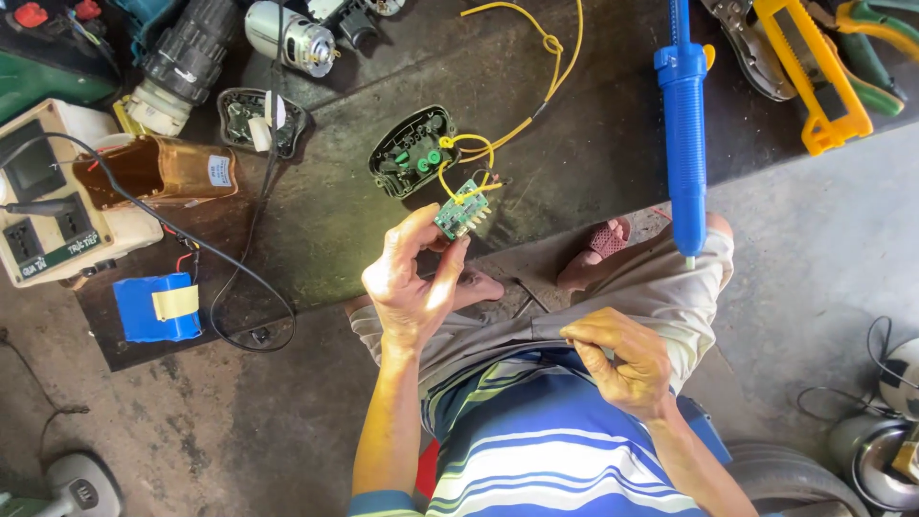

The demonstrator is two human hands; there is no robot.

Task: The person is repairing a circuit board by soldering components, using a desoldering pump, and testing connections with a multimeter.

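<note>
My left hand holds a small green circuit board by its lower edge, raised above my lap. Yellow wires run from the board to a black oval plastic housing lying on the dark mat. My right hand rests against my striped shirt with its fingers pinched together near the hem; whether anything small sits between them I cannot tell. A blue desoldering pump leans with its tip on my right knee.
On the mat lie a blue battery pack, a beige power unit with sockets, a brown translucent casing, a motor and a drill chuck. Yellow-handled tools lie top right. Black cables loop at left.
</note>
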